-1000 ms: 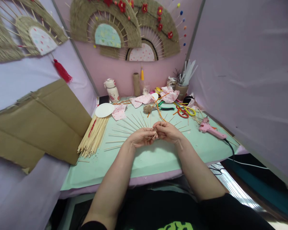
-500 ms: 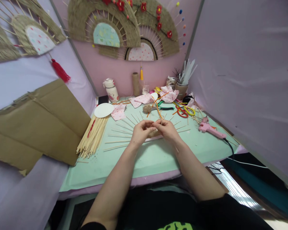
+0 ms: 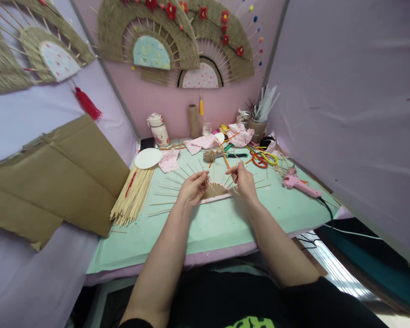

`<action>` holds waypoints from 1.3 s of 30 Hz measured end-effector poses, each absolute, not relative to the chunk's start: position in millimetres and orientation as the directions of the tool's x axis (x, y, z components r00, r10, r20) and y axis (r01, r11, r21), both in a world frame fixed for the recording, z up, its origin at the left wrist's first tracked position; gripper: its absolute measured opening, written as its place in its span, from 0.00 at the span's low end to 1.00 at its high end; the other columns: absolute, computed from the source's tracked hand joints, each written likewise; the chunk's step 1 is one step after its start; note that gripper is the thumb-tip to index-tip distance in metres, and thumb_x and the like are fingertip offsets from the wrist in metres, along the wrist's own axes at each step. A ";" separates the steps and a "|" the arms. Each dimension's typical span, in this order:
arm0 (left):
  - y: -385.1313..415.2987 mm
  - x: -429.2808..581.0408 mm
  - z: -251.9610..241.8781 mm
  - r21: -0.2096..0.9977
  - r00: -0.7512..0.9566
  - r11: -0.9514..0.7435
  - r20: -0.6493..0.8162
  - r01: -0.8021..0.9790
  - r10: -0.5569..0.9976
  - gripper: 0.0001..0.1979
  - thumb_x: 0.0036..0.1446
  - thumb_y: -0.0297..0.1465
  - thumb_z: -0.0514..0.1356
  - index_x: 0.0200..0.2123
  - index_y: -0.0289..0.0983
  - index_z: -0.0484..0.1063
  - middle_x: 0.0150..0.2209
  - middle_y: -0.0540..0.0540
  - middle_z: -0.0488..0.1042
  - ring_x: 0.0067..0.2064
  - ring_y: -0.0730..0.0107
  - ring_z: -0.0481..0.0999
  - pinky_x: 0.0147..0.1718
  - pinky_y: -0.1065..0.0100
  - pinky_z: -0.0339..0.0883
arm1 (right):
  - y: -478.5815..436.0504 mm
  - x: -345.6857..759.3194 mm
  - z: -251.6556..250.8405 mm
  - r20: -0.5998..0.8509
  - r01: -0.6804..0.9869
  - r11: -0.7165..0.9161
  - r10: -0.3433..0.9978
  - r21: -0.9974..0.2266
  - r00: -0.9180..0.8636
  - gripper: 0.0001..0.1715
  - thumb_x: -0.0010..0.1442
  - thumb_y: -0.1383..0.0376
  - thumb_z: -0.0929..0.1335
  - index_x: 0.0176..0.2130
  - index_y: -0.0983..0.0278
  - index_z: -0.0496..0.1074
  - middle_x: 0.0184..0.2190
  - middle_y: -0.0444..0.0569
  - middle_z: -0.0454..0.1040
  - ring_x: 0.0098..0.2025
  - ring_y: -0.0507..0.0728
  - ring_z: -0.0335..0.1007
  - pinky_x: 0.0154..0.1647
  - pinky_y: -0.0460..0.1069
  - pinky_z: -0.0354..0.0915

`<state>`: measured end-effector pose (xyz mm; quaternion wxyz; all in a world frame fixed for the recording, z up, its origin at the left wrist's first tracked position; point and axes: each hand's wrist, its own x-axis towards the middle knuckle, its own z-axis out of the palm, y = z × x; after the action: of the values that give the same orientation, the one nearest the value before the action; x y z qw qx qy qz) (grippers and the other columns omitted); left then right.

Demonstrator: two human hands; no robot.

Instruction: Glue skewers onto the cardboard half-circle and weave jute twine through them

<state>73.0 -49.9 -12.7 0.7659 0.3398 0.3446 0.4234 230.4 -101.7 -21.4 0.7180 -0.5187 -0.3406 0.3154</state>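
A half-round fan frame (image 3: 216, 190) lies flat on the mint-green table (image 3: 225, 228), its thin bamboo ribs fanning outward and a brown woven core at its base. My left hand (image 3: 192, 187) rests on the frame's left side, fingers curled and pinching at the weave near the ribs. My right hand (image 3: 243, 181) sits on the right side, thumb and fingers pinched on a thin strand of twine that runs up toward the ball of jute twine (image 3: 210, 156). The hands are apart, with the core showing between them.
A bundle of bamboo sticks (image 3: 133, 193) and a white paper disc (image 3: 148, 158) lie left. A pink glue gun (image 3: 299, 183) lies right, scissors (image 3: 264, 158), fabric scraps (image 3: 241, 134), a flask (image 3: 158, 129) behind. Folded cardboard (image 3: 54, 177) leans left. Finished fans (image 3: 177, 41) hang on the wall.
My hands were pressed together over the frame's centre; they have moved away from me and spread apart, uncovering the brown woven core, with the right hand drawing the strand out to the right.
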 end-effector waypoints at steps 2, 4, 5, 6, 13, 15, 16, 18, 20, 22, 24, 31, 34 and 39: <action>-49.3 72.4 -12.6 0.787 0.408 0.436 -0.259 -0.437 0.876 0.09 0.46 0.27 0.70 0.32 0.33 0.76 0.26 0.50 0.73 0.26 0.81 0.70 0.26 0.79 0.65 | -103.0 231.2 -21.8 0.141 -0.113 0.240 0.823 -0.964 0.550 0.32 0.54 0.39 0.65 0.21 0.63 0.71 0.13 0.39 0.52 0.16 0.47 0.47 0.17 0.46 0.47; -49.1 72.3 -12.9 0.767 0.412 0.450 -0.266 -0.458 0.871 0.09 0.46 0.27 0.70 0.33 0.33 0.76 0.26 0.50 0.73 0.26 0.81 0.71 0.26 0.79 0.65 | -103.1 230.6 -21.2 0.121 -0.214 0.264 0.849 -0.940 0.515 0.31 0.52 0.39 0.67 0.22 0.63 0.71 0.13 0.39 0.54 0.16 0.46 0.47 0.16 0.44 0.47; -49.1 72.5 -13.2 0.761 0.413 0.453 -0.266 -0.465 0.871 0.09 0.46 0.27 0.70 0.33 0.33 0.76 0.26 0.50 0.73 0.26 0.81 0.71 0.26 0.79 0.65 | -102.8 229.9 -20.5 0.110 -0.281 0.276 0.864 -0.919 0.491 0.29 0.51 0.41 0.69 0.23 0.63 0.71 0.14 0.39 0.57 0.16 0.45 0.49 0.16 0.43 0.49; -49.2 72.7 -13.4 0.759 0.411 0.452 -0.266 -0.469 0.872 0.09 0.46 0.27 0.70 0.33 0.33 0.76 0.25 0.50 0.73 0.26 0.81 0.71 0.25 0.79 0.65 | -102.4 229.1 -19.7 0.098 -0.348 0.281 0.882 -0.894 0.462 0.26 0.49 0.43 0.72 0.25 0.63 0.71 0.15 0.40 0.62 0.18 0.45 0.53 0.17 0.43 0.53; -52.3 76.2 -12.4 0.808 0.316 0.338 -0.200 -0.483 0.928 0.12 0.40 0.28 0.72 0.31 0.33 0.76 0.26 0.50 0.74 0.27 0.81 0.71 0.26 0.78 0.64 | -103.2 221.0 -18.9 0.018 -0.468 0.189 0.938 -0.863 0.347 0.21 0.38 0.56 0.79 0.31 0.64 0.76 0.26 0.45 0.77 0.26 0.47 0.70 0.30 0.42 0.67; -52.5 77.5 -12.0 0.826 0.278 0.278 -0.154 -0.491 0.948 0.13 0.39 0.28 0.72 0.31 0.33 0.76 0.26 0.50 0.75 0.27 0.81 0.71 0.28 0.78 0.64 | -103.9 218.5 -21.6 0.025 -0.418 0.179 0.937 -0.890 0.347 0.20 0.40 0.56 0.79 0.32 0.64 0.76 0.27 0.47 0.78 0.26 0.48 0.71 0.30 0.42 0.67; -52.4 78.2 -11.8 0.830 0.264 0.251 -0.131 -0.497 0.956 0.13 0.38 0.28 0.72 0.31 0.33 0.77 0.26 0.50 0.75 0.28 0.81 0.71 0.29 0.77 0.64 | -104.2 217.6 -22.9 0.030 -0.394 0.175 0.937 -0.902 0.348 0.19 0.42 0.56 0.78 0.32 0.64 0.77 0.27 0.48 0.78 0.26 0.48 0.72 0.29 0.43 0.67; -52.1 79.5 -11.7 0.831 0.241 0.208 -0.093 -0.515 0.966 0.13 0.37 0.28 0.72 0.30 0.33 0.77 0.27 0.50 0.75 0.28 0.81 0.71 0.31 0.76 0.65 | -104.4 216.3 -24.9 0.042 -0.356 0.171 0.939 -0.919 0.341 0.18 0.44 0.56 0.77 0.32 0.64 0.77 0.28 0.49 0.79 0.27 0.49 0.73 0.29 0.43 0.66; -51.9 80.8 -11.3 0.826 0.214 0.173 -0.065 -0.537 0.975 0.13 0.35 0.27 0.72 0.29 0.33 0.77 0.27 0.50 0.75 0.28 0.82 0.71 0.32 0.76 0.65 | -104.3 215.9 -25.7 0.052 -0.333 0.165 0.945 -0.928 0.324 0.17 0.45 0.56 0.77 0.32 0.64 0.77 0.28 0.49 0.79 0.27 0.49 0.74 0.29 0.43 0.66; -52.0 81.9 -10.7 0.817 0.187 0.146 -0.047 -0.559 0.981 0.14 0.34 0.27 0.73 0.29 0.33 0.78 0.27 0.50 0.76 0.27 0.82 0.70 0.32 0.76 0.64 | -104.3 215.9 -25.7 0.053 -0.321 0.156 0.950 -0.934 0.308 0.16 0.45 0.56 0.77 0.31 0.64 0.77 0.28 0.49 0.79 0.26 0.50 0.74 0.29 0.43 0.65; -52.5 82.9 -10.0 0.811 0.170 0.127 -0.035 -0.571 0.985 0.15 0.32 0.27 0.73 0.29 0.33 0.78 0.28 0.49 0.77 0.28 0.82 0.70 0.31 0.76 0.64 | -104.2 216.1 -25.5 0.051 -0.314 0.147 0.954 -0.938 0.294 0.16 0.45 0.56 0.77 0.30 0.64 0.77 0.27 0.48 0.79 0.26 0.50 0.74 0.30 0.44 0.65; -52.5 84.8 -10.9 0.833 0.170 0.087 0.009 -0.547 0.985 0.14 0.33 0.27 0.73 0.29 0.34 0.79 0.31 0.47 0.78 0.31 0.79 0.71 0.34 0.74 0.64 | -104.4 215.8 -26.2 0.029 -0.305 0.115 0.961 -0.945 0.274 0.16 0.44 0.55 0.77 0.30 0.63 0.77 0.27 0.48 0.80 0.28 0.52 0.75 0.31 0.46 0.66; -51.8 84.6 -12.1 0.843 0.190 0.075 0.033 -0.533 0.981 0.12 0.34 0.28 0.72 0.28 0.34 0.79 0.29 0.48 0.77 0.28 0.80 0.69 0.31 0.74 0.62 | -105.1 215.7 -26.3 0.033 -0.288 0.111 0.964 -0.951 0.265 0.16 0.45 0.55 0.77 0.30 0.63 0.77 0.28 0.48 0.80 0.28 0.52 0.74 0.31 0.46 0.65; -51.5 83.7 -12.1 0.844 0.230 0.093 0.036 -0.529 0.973 0.12 0.36 0.28 0.71 0.29 0.33 0.79 0.26 0.50 0.75 0.26 0.82 0.66 0.29 0.75 0.60 | -106.0 215.8 -25.6 0.018 -0.263 0.082 0.972 -0.961 0.236 0.16 0.45 0.55 0.76 0.30 0.63 0.77 0.26 0.48 0.79 0.27 0.52 0.74 0.31 0.46 0.64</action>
<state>83.7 -51.5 -12.1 0.6818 0.3875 0.2862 0.5505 215.8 -106.0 -25.6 0.6310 -0.4688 -0.3779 0.4892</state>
